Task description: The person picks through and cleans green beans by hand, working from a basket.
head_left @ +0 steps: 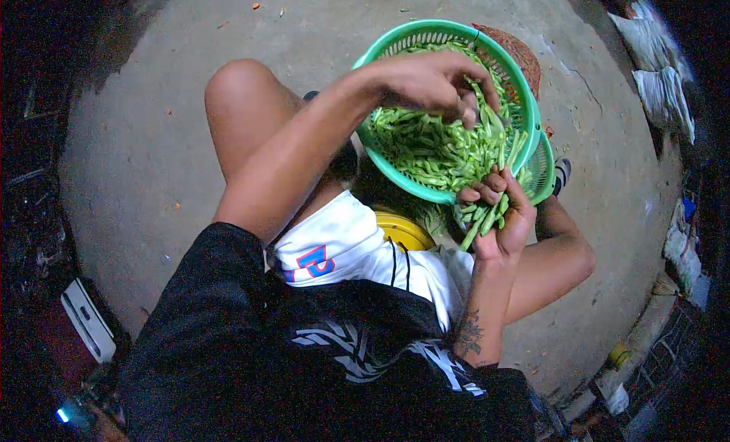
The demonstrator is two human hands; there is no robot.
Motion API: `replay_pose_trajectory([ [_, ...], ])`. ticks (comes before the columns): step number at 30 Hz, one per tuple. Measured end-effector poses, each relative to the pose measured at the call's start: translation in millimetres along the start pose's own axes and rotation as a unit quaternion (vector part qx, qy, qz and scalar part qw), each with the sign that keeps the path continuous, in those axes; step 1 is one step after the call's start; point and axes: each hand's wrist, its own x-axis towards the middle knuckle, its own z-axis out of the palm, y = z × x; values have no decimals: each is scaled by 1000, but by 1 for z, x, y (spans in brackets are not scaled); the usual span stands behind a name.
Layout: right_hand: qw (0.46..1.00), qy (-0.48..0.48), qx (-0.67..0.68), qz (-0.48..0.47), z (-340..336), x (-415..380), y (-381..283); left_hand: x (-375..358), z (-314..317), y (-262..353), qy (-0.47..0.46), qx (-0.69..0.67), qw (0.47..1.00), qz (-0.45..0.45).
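A green plastic basket (411, 185) in front of me holds many pieces of green beans (426, 149). My left hand (433, 83) reaches across over the basket, its fingers curved and apart above the beans. Nothing shows clearly between those fingers. At the basket's near right rim, my right hand (506, 214) is closed around a bunch of long green beans (487, 218), their ends sticking out above and below the fingers. The underside of this bunch is hidden in the palm.
Another green basket (544, 168) shows beneath the first at its right. A reddish mesh sack (513, 54) lies behind. Something round and yellow (403, 231) sits between my legs. White sacks (661, 100) stand at the far right; a white case (87, 320) is at the left. Small orange scraps dot the concrete floor.
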Motion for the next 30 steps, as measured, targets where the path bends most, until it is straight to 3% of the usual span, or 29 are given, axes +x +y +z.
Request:
replay_pose_trajectory([
  [2,1000,8,-8,-11,3,2,2,2,15,-2,-47,-3,999,10],
  [3,999,18,-18,-20,3,2,3,2,26,-6,-62,-71,995,-16],
  [6,999,-32,6,-3,-2,3,4,4,15,-8,-57,-10,998,29],
  [7,999,-35,3,3,-3,3,2,3,11,-10,-16,-2,999,34],
  [10,1000,-29,1,3,-2,4,0,4,4,-7,-28,1,999,29],
  [12,1000,-3,-17,-11,1,6,3,1,20,-3,-73,-43,996,-37],
  [14,999,30,-38,-20,5,6,6,8,29,-18,-115,-92,989,0],
  [16,1000,2,-19,-5,8,4,6,1,16,-7,-76,4,997,0],
  [18,1000,-19,-2,2,7,5,6,-2,7,-2,-70,-29,997,-30],
  [22,1000,-12,-19,18,7,3,3,0,-1,-5,-35,-49,997,47],
  [24,996,2,-81,25,9,1,3,-1,0,-5,-8,-45,999,-12],
  [30,992,-66,-80,66,-1,1,5,9,5,-9,-49,-11,998,29],
])
